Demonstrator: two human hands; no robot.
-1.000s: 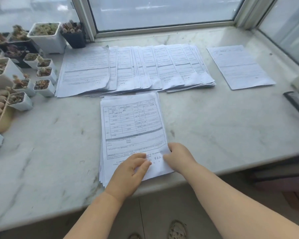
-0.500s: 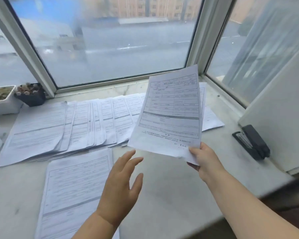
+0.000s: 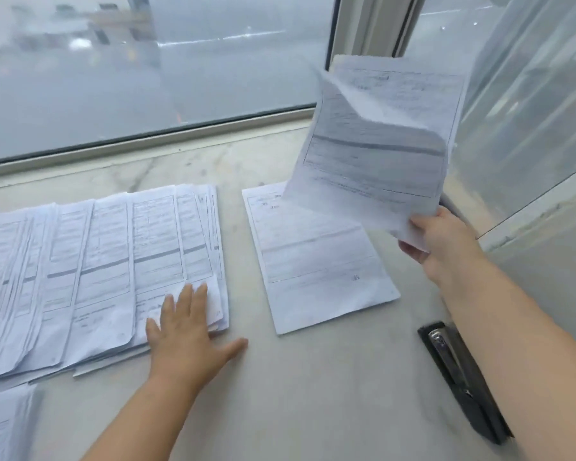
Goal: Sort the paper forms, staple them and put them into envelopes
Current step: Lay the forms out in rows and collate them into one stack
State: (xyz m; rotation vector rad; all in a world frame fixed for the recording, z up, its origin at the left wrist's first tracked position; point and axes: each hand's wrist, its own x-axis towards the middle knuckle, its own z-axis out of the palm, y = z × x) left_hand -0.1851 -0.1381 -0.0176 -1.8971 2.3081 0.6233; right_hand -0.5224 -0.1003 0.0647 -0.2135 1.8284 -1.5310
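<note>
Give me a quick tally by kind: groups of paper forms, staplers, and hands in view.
Groups of forms: 4 – fanned row, single sheet, held forms, stack at lower left
Black stapler: 1
Hands: 2 – left hand, right hand
Total: 7

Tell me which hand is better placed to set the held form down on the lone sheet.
Right. The right hand already grips the held form above the lone sheet; the left hand lies flat on the fanned forms.
</note>
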